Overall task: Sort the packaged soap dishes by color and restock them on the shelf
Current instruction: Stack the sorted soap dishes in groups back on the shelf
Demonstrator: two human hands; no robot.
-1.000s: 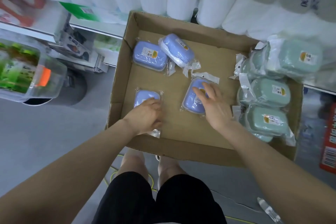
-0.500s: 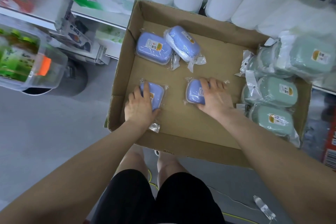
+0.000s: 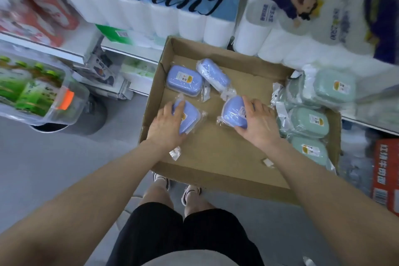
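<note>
L hand (image 3: 167, 124) grips blue soap dish (image 3: 189, 120); R hand (image 3: 258, 122) grips 2nd blue dish (image 3: 234, 112), both in cardboard box (image 3: 216, 181).

both bare arms reaching forward, left hand (image 3: 167, 127) and right hand (image 3: 258, 123) with fingers curled, gripping

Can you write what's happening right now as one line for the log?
left hand: grips blue soap dish | right hand: grips another blue soap dish | both in cardboard box | green soap dishes: box's right side
</note>
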